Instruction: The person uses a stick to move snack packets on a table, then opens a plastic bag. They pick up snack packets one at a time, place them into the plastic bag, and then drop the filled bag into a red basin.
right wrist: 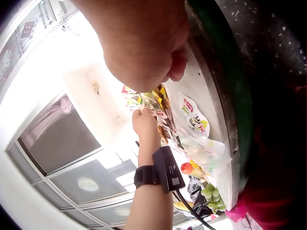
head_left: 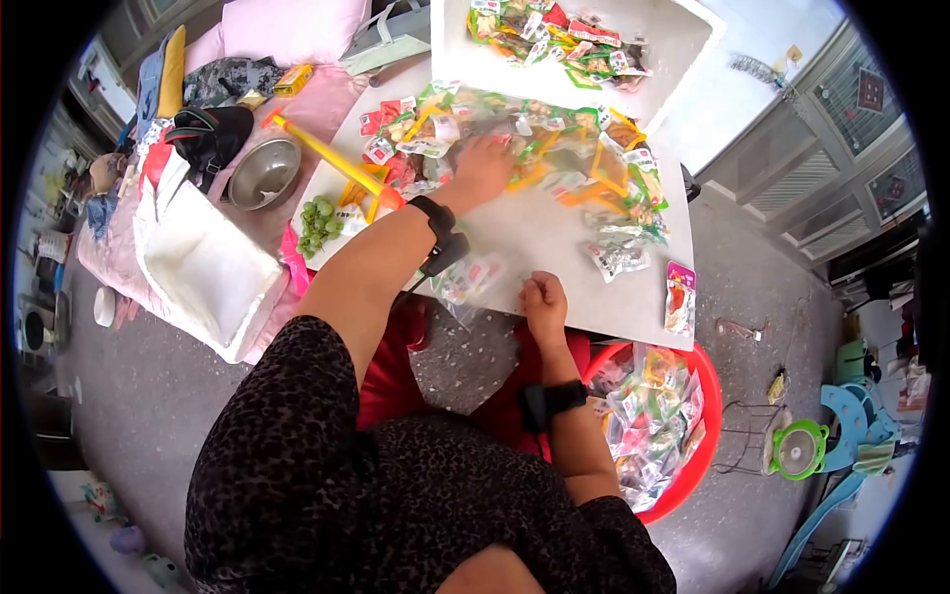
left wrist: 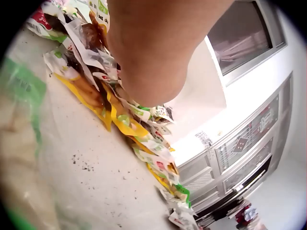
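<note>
My left hand [head_left: 482, 168] reaches over a long heap of small snack packets [head_left: 426, 134] on the white table. Motion blurs the hand and the packets around it, and its fingertips are hidden; I cannot tell whether it grips one. In the right wrist view the same left hand [right wrist: 145, 123] is right at the packets' edge. Close to the table's front edge is my right hand [head_left: 544, 302], fingers curled in, with nothing visible in them. A clear packet with printed marks [head_left: 470, 277] lies near the front edge, below the left wrist.
Behind the heap stands a white foam box [head_left: 683, 40] holding more packets. A red basin [head_left: 705, 436] full of packets sits at my right. Green grapes [head_left: 319, 226], a yellow-handled tool [head_left: 332, 156] and a metal bowl [head_left: 265, 173] are at the left. A pink pouch [head_left: 680, 297] lies at the right corner.
</note>
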### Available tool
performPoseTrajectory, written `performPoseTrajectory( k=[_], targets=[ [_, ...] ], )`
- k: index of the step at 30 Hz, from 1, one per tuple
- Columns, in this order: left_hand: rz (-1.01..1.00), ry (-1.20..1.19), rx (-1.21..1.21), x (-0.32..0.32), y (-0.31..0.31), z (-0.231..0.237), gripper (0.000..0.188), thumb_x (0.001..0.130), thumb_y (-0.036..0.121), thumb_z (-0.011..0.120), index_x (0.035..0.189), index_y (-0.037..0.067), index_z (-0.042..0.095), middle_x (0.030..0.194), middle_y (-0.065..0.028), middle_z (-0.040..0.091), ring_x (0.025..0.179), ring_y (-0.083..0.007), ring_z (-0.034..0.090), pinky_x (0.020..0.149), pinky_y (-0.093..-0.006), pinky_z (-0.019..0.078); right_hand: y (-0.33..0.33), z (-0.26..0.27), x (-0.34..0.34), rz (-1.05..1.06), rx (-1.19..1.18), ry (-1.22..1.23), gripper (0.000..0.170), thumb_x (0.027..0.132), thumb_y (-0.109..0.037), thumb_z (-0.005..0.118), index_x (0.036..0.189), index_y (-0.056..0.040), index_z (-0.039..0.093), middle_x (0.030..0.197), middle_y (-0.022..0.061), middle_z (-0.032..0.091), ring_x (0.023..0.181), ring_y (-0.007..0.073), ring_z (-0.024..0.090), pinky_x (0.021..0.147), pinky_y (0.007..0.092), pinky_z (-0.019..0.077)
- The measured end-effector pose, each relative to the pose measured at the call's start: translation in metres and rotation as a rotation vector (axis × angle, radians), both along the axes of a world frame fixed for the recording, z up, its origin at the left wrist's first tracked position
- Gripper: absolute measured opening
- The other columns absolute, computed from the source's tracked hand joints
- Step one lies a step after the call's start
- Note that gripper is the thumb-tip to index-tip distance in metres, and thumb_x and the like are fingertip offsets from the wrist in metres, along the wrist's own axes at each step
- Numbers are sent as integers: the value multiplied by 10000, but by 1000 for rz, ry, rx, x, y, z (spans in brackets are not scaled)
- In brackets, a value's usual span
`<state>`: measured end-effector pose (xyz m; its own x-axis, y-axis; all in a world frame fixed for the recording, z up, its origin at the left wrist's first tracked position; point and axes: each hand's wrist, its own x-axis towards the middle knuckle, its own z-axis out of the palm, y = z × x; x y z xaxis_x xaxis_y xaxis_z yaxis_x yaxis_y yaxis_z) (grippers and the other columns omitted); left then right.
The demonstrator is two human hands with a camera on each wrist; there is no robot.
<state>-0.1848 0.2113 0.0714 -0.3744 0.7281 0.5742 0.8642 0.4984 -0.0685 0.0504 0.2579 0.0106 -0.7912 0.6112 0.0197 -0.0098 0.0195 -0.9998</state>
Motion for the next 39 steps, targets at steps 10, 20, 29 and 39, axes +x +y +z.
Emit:
performPoseTrajectory(
  k=[10,20,29,39],
  targets=[
    [-195,-1454,693,42,-45,60,151,717,89,458,844,12,488,747,-98,542,683,-195,552,606,-312,446,7,19,2,-33,-206,8,218,784,-122,490,964,-7,447,729,42,520,617,97,497,516,210,407],
    [-477,-2281,758,142,-101,25,177,732,110,491,882,18,471,832,-66,505,747,-164,528,647,-286,436,12,61,40,326,-636,18,198,799,-144,495,979,-61,490,878,52,545,724,144,552,512,251,489],
    [-115,-340,-80,146,-116,-11,399,699,360,536,997,97,499,1070,-87,450,1084,-270,344,907,-436,220,15,39,81,78,-760,132,171,817,-112,447,969,-46,487,825,109,572,632,205,576,447,253,465],
    [-95,-355,-156,158,-136,-19,487,620,406,599,994,108,508,1116,-113,424,1123,-298,310,938,-470,179,10,19,91,27,-637,98,165,812,-84,430,952,-12,480,830,114,558,648,204,560,479,274,442]
  ],
)
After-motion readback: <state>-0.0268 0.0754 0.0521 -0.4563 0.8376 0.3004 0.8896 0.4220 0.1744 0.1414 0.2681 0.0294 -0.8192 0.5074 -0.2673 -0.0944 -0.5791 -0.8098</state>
